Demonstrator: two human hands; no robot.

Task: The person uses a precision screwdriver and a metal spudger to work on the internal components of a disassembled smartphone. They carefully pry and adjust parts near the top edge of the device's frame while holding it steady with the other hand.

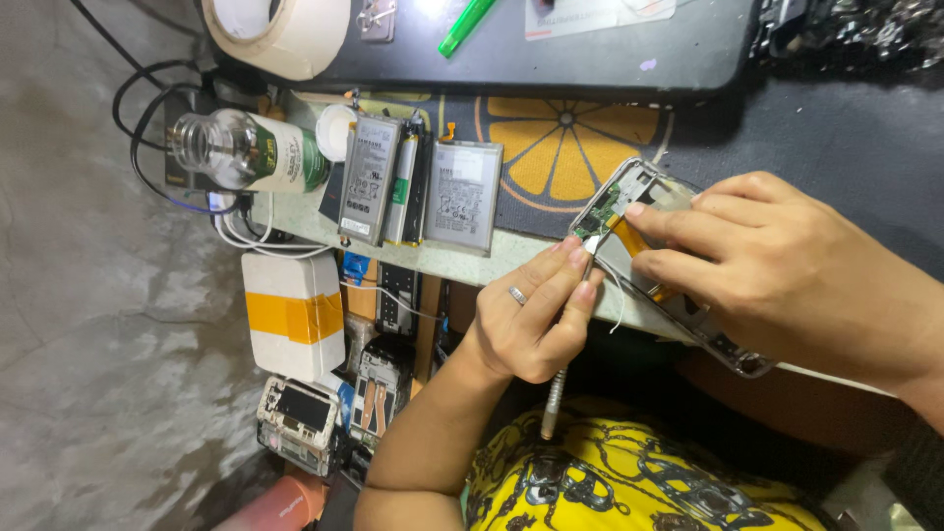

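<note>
Head view: an opened phone (657, 258), its back off and circuit board showing, lies tilted across the pale front edge of the workbench (462, 258), partly on the mat with the orange-slice print (560, 143). The right hand (787, 280) lies over the phone with its fingers stretched forward and pressed down on the frame and the orange strip inside; it is flat and bracing rather than curled around anything. The left hand (531, 315), a ring on one finger, is closed in a pinch around a thin metal tool (554, 403), whose tip meets the phone's upper corner by the green board, while its shaft runs back under the palm.

The phone looks light and stiff in the frame but fragile inside: the board, ribbon and thin wire seem easy to tear. It is best held by the metal rim and outer edges, not by the exposed parts. The tool is slim and rigid, suited to a pen-like grip near the tip.

Count: one opened phone in hand and one tool. Three flat batteries (423, 192) lie side by side. There is one clear bottle (246, 149) on its side, one roll of tape (280, 34), one green pen (465, 25) and one white box with an orange band (295, 315). At least two stripped phone bodies (300, 418) lie below the bench.
</note>
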